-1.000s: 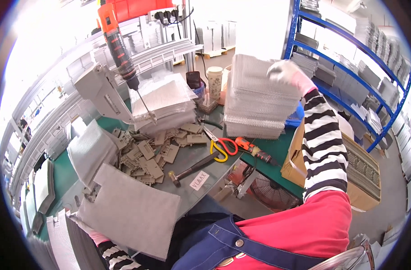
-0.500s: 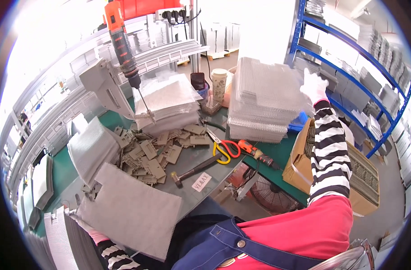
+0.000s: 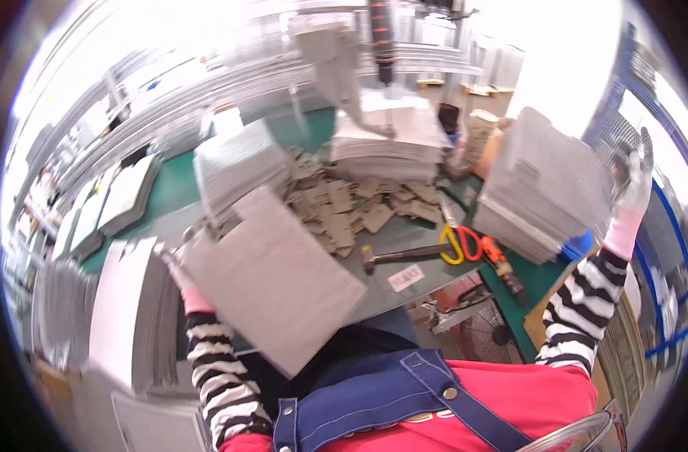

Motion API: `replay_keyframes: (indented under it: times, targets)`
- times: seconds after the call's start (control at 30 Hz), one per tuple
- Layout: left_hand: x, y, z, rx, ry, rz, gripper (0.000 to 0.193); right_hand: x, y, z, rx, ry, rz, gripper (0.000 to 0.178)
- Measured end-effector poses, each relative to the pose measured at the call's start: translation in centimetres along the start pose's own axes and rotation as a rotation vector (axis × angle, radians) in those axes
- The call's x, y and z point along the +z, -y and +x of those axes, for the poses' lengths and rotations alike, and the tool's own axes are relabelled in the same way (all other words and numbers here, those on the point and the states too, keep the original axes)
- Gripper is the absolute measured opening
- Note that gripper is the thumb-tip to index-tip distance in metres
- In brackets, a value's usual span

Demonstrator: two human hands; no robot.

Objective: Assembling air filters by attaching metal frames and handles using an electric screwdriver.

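My left hand (image 3: 180,273), in a light glove, grips the left edge of a grey mesh sheet (image 3: 276,282). The sheet has a notched corner and tilts in front of my body. Out to the right, my gloved right hand (image 3: 633,181) is raised beside a tall stack of mesh sheets (image 3: 536,184). Its fingers point up and look apart, though motion blurs them; I make out nothing held in them. A pile of beige plastic parts (image 3: 336,203) lies beyond the held sheet.
A hammer (image 3: 408,255), scissors (image 3: 458,245) and an orange power screwdriver (image 3: 502,267) lie mid-table. Another driver (image 3: 382,45) hangs above a white stack (image 3: 389,147). More sheets (image 3: 133,316) stand at the left. A blue shelf (image 3: 660,264) and a cardboard box (image 3: 544,313) are right.
The view has swung left, so the table things sit farther right. My left hand has lifted the mesh sheet higher. My right hand is now at the stack's right side, fingers up.
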State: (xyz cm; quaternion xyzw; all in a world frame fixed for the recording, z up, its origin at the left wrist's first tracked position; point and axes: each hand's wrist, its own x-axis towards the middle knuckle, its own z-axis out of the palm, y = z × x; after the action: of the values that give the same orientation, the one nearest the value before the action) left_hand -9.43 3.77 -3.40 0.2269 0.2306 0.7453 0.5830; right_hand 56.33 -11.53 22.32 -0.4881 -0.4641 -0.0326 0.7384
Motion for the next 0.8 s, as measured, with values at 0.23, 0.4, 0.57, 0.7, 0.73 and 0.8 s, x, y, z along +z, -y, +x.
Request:
replay_keyframes:
  times: [0.23,0.4,0.57,0.7,0.73,0.8]
  targets:
    - [0.8,0.6,0.3,0.082,0.066,0.04,0.095,20.1,-6.6,-21.1,0.432,1.005,0.251,0.067]
    - [2.8,1.0,-0.9,-0.02,0.237,-0.141,0.084,26.2,-9.8,-31.5,0.96,1.317,0.459,0.064]
    - [3.8,0.7,-1.8,-0.087,0.097,-0.247,0.079,27.5,-12.3,-33.1,0.791,1.298,0.632,0.064]
    - [2.8,0.4,-0.4,-0.073,0.197,-0.142,0.081,28.0,-12.1,-33.1,0.837,1.258,0.555,0.065]
    - [3.8,0.3,-1.2,-0.07,0.133,-0.16,0.079,28.3,-13.0,-33.6,0.713,1.248,0.431,0.066]
    - [0.3,-0.7,-0.7,0.083,0.097,-0.067,0.075,28.6,-10.3,-33.3,0.656,1.253,0.175,0.067]
